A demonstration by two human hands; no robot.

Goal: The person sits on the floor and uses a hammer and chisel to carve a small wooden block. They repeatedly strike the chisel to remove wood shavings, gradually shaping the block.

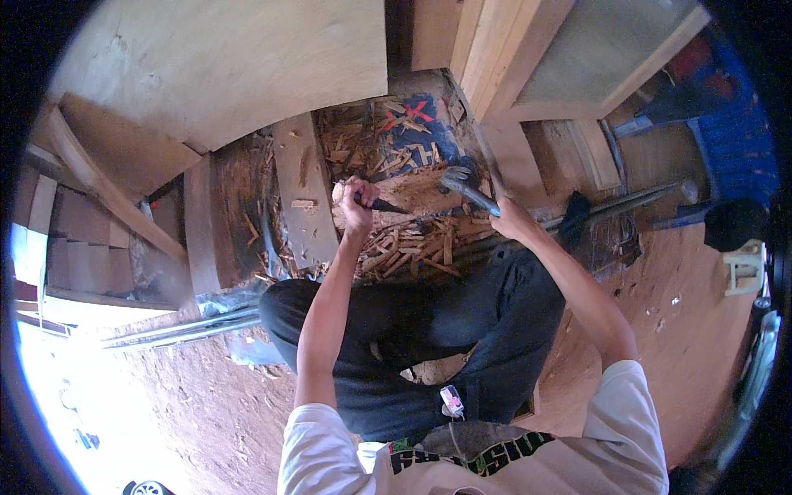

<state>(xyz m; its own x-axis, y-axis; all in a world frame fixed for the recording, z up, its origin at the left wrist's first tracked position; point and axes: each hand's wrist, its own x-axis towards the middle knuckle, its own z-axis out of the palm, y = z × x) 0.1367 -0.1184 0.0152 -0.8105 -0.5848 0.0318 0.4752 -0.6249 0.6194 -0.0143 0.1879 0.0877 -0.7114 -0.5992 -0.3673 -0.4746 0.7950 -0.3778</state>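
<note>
My left hand (358, 203) is closed round a dark, tapering tool like a chisel (389, 206), whose narrow end points right. Beside and behind it lies a rough, light-brown piece of wood (422, 188); I cannot tell whether the tool touches it. My right hand (513, 221) grips a claw hammer (472, 193) by its handle, with the head raised up and to the left, over the right end of the wood. Split wood chips (412, 246) are heaped just in front of my dark-trousered legs.
A flat plank (301, 190) stands left of the chips, and a large pale board (231, 66) rises behind it. Wooden frames (516, 58) lean at the back right. Long metal pipes (627, 200) run along the ground. A blue plastic chair (730, 140) stands far right.
</note>
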